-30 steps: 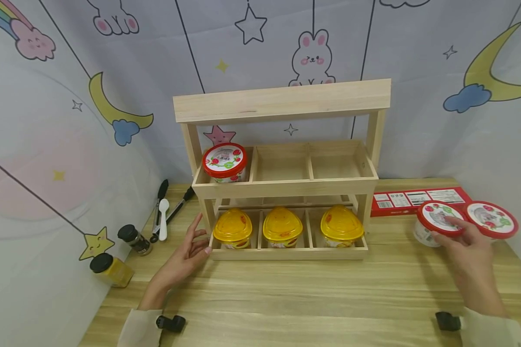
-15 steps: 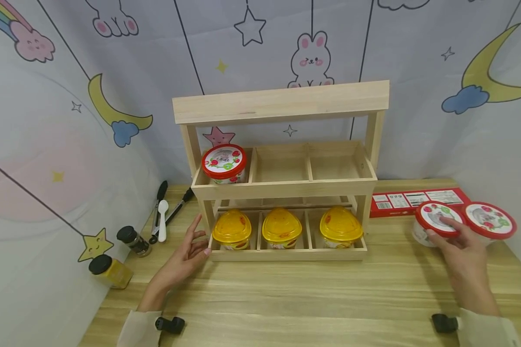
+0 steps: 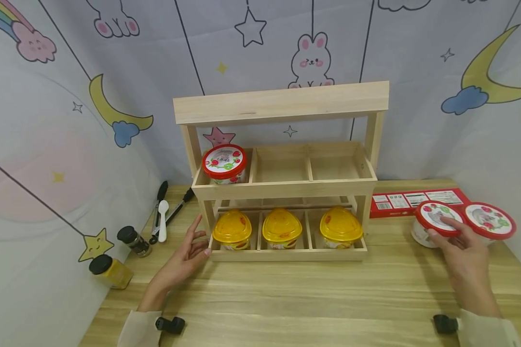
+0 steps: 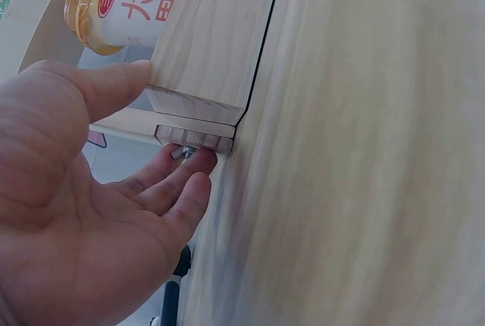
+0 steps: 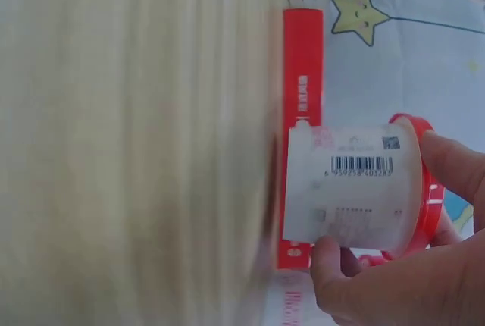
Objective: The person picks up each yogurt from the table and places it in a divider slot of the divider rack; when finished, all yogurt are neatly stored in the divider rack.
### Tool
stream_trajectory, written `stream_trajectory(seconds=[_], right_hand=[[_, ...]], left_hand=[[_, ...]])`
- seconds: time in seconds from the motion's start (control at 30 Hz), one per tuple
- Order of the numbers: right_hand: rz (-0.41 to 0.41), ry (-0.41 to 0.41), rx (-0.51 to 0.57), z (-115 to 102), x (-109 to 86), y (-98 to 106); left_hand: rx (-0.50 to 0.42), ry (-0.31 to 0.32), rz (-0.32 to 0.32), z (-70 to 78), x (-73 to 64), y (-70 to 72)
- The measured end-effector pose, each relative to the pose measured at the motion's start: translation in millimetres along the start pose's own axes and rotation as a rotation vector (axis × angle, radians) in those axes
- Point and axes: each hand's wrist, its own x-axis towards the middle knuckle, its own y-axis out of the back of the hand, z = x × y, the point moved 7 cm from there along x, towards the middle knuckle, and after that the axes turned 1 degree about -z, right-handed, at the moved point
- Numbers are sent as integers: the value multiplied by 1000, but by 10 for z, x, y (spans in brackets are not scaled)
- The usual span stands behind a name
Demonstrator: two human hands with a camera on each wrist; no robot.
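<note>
The rack [image 3: 282, 190] is showing dull wood, with a metal bolt [image 4: 185, 152] glinting on it. The yellow lids [image 3: 282, 224] are shining like smooth plastic. The white tub [image 5: 333, 205] is looking smooth, its red plastic rim [image 5: 432, 201] gleaming. The table [image 3: 286, 299] is showing streaky wood, and the wall cloth [image 3: 269, 62] is looking dull.

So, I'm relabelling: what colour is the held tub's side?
Its side is mostly white, clearest from the right wrist.

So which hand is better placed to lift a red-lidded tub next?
Probably the right hand: its fingers grip one tub, while the left hand is at the left end of the rack.
</note>
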Motion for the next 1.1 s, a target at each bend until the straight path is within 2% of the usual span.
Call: stream_trajectory(seconds=[0.2,0.43,0.7,0.8,1.1], right_hand=[[-65,86,25,-162,-76,-28],[-129,200,150,-419,-217,-94],[-196,348,225,-729,-404,-181],[-218,379,219,-826,-472,-210],[-217,447,144,-1085,-619,-286]], left_hand=[[-9,-8,-2,17,9,-1],[-9,-8,-4,-3,4,-8],[-11,-5,-2,-12,-7,-10],[-10,-4,-3,-9,-9,-10],[-9,4,-4,13,-5,-5]])
